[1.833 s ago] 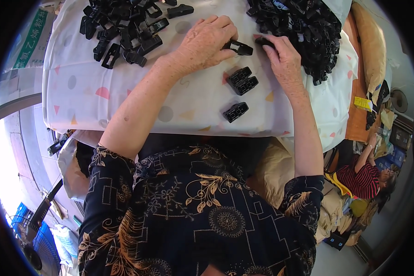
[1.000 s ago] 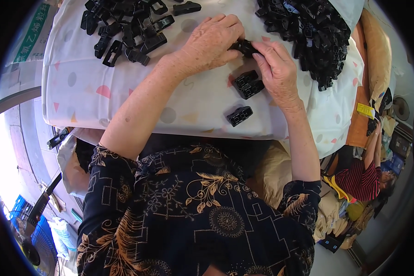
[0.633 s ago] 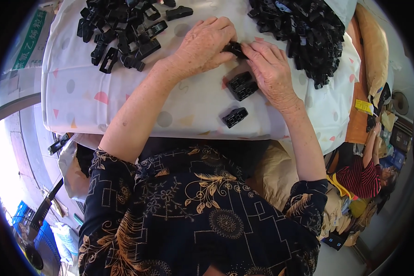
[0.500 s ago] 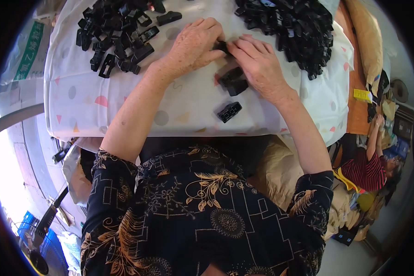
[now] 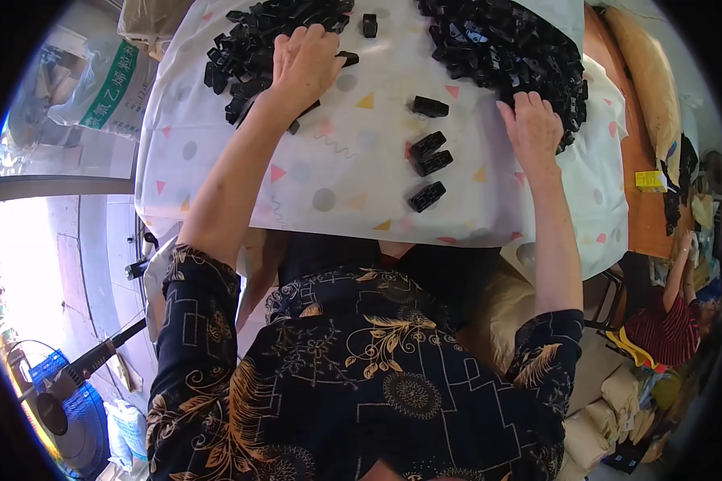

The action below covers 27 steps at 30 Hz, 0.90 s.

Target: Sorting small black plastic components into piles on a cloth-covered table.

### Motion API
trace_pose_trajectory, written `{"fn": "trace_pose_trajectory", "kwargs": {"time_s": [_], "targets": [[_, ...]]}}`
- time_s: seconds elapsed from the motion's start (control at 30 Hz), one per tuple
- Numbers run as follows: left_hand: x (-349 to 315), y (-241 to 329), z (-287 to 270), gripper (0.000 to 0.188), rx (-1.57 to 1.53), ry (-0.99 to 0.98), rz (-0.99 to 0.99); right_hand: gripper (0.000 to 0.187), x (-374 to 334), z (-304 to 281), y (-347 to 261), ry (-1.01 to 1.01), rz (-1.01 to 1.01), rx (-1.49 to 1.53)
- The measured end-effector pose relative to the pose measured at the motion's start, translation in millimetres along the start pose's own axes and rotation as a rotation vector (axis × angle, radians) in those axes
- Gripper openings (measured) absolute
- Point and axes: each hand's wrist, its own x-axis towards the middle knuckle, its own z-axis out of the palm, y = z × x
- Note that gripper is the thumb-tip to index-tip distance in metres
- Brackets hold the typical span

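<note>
My left hand [image 5: 306,66] lies over the left pile of small black plastic parts [image 5: 245,60]. Its fingers are bent down among the parts, and the tips are hidden, so what they grip does not show. At the near edge of the right pile of black parts [image 5: 509,44] is my right hand [image 5: 533,128], its thumb held away from the curled fingers and nothing visible in it. Between the hands, a black part [image 5: 431,107] lies on the cloth. Nearer to me are two touching black parts [image 5: 431,154] and a single black part [image 5: 427,196].
A white patterned cloth [image 5: 409,220] covers the table. Another black part [image 5: 370,26] lies between the piles. Wooden surface [image 5: 650,216] with a yellow box [image 5: 651,181] adjoins on the right. A fan [image 5: 64,409] stands low left; a person in a striped top [image 5: 662,329] is at far right.
My hands have parted from the middle, the left to the left pile, the right to the right pile. A black part now lies beyond the others in the middle. The view has shifted slightly.
</note>
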Motion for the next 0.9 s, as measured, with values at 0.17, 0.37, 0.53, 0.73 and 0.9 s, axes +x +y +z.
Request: {"fn": "trace_pose_trajectory", "kwargs": {"time_s": [0.17,0.37,0.53,0.73,0.9], "targets": [[1.5,12.7,17.2,0.014,-0.052,0.062,0.185,0.020,2.1,8.8,-7.7,0.082,-0.026,0.085],[20.6,72.2,18.2,0.018,-0.438,-0.188,0.102,0.025,-17.3,4.8,-15.3,0.022,-0.155,0.373],[29.9,93.7,24.6,0.031,-0.566,-0.185,0.091,0.027,-13.9,-8.6,-20.2,0.002,-0.053,0.511],[17.6,79.4,35.4,0.032,-0.916,-0.161,0.126,0.025,-12.3,-4.6,-21.4,0.038,-0.083,0.582],[12.9,78.4,39.6,0.031,-0.873,-0.171,0.186,0.022,-5.1,-0.5,-20.9,-0.024,-0.007,0.737]]}}
